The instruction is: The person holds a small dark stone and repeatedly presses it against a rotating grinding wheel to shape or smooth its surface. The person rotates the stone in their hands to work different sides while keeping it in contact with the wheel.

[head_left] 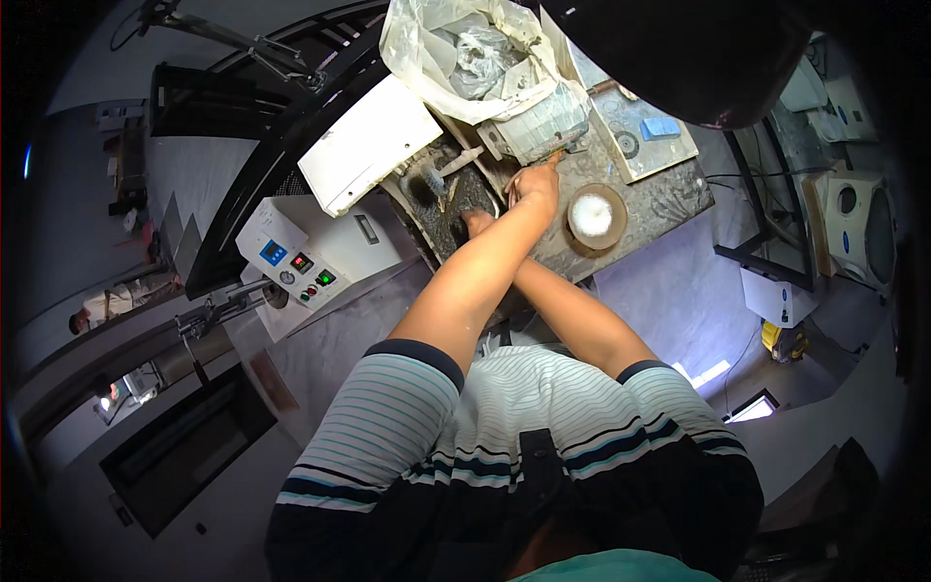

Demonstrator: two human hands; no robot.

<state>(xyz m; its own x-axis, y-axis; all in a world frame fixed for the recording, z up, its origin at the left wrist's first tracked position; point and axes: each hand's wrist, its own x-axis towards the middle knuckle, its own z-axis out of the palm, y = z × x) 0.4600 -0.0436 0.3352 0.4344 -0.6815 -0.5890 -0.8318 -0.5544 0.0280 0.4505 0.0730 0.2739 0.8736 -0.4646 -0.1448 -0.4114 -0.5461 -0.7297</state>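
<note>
Tan bowl (618,231) sits near left hand (536,184); left forearm (470,281) crosses right forearm (587,320); cannot tell if fingers (556,160) grip

The two arms cross. The left hand (535,184) is by a boxy gray block (545,128), near a round bowl (594,246) on the tabletop (664,201). The right hand (475,223), partly hidden, is in a dirty black tray (473,190).
</note>
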